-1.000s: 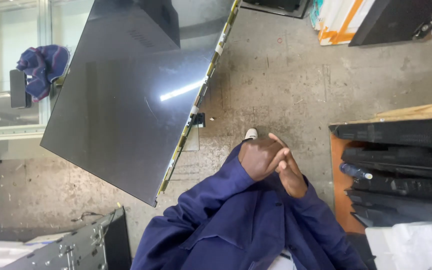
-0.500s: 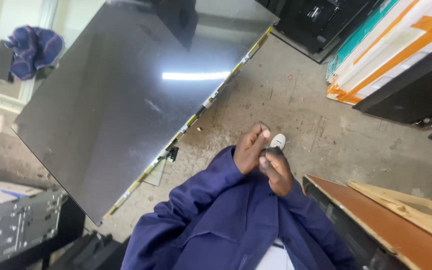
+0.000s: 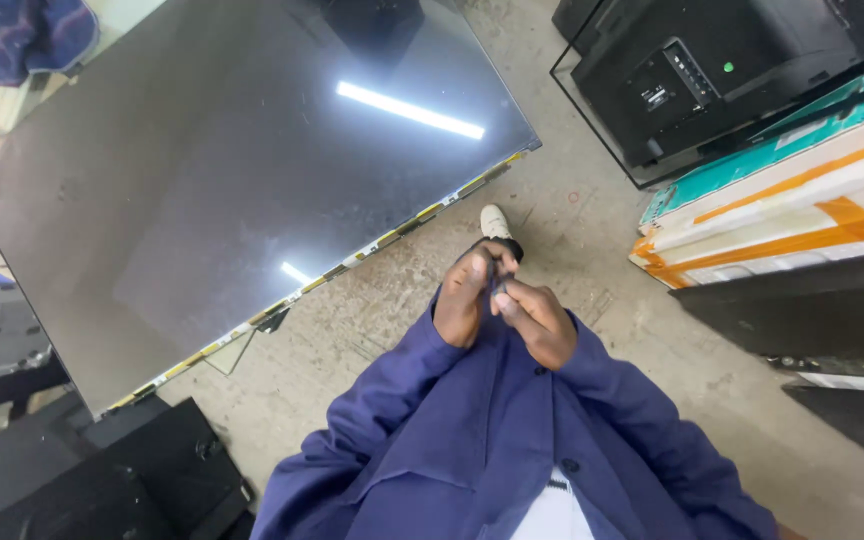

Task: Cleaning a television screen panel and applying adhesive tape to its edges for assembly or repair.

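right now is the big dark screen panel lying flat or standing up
Lying flat: the panel faces up, mirroring a ceiling light, its strip edge beside the concrete floor.

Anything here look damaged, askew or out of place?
The large bare display panel lies without a frame, its edge strip exposed and a small flex tab dangling off it. Both hands meet in front of the chest, apart from it.

A single head-worn camera looks steeply down, close over the hands [image 3: 502, 310], onto the floor [image 3: 592, 230].
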